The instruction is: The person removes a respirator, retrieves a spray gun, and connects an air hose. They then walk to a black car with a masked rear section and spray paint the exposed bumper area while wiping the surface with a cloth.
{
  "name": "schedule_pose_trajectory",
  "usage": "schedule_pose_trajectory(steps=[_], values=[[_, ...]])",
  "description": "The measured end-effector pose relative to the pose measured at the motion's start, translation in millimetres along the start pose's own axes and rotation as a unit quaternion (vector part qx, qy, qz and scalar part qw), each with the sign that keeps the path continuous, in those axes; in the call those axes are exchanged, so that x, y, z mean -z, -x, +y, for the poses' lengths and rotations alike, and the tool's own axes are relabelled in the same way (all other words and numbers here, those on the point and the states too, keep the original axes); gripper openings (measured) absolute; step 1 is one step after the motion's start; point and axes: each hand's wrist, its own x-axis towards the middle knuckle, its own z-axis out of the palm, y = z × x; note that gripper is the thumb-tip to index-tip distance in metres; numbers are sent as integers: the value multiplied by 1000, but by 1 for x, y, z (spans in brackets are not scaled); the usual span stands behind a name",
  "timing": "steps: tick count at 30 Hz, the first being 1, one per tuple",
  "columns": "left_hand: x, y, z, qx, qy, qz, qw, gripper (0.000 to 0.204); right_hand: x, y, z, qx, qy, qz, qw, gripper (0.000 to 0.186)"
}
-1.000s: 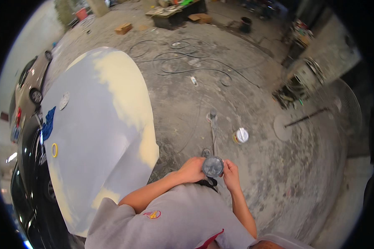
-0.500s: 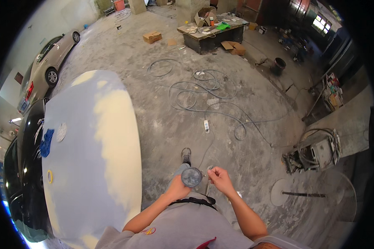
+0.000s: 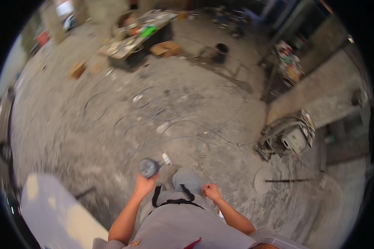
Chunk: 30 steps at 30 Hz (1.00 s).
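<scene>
My left hand (image 3: 143,186) is closed around a sander with a round grey head (image 3: 149,168), held out in front of me over the floor. The picture is smeared by motion, so the tool's finer parts do not show. My right hand (image 3: 212,191) has its fingers curled in, just right of my leg. Whatever may be inside those fingers is hidden. At the lower left lies a large grey panel (image 3: 50,207) with cream-coloured patches, apart from both hands.
A white power strip (image 3: 166,159) and loops of cable (image 3: 149,112) lie ahead on the floor. Farther off stand a cluttered table (image 3: 131,58), cardboard boxes (image 3: 165,49) and a black bucket (image 3: 220,53). A machine wound with hose (image 3: 289,139) stands by the right wall.
My view has swung to the right, so the panel now sits lower left. My left hand and the sander have moved away from my right hand, outward to the left.
</scene>
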Motion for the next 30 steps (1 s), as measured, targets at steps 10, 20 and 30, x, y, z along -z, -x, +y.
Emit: schedule_pose_trajectory(steps=[10, 20, 30], values=[[-22, -255, 18, 155, 70, 58, 984, 16, -16, -303, -227, 127, 113, -17, 985, 37], [14, -472, 15, 151, -26, 18, 988, 27, -25, -550, -527, 299, 126, 3, 946, 27], [165, -723, -18, 36, -22, 127, 991, 23, -151, -623, -621, 2, 81, -120, 990, 24]])
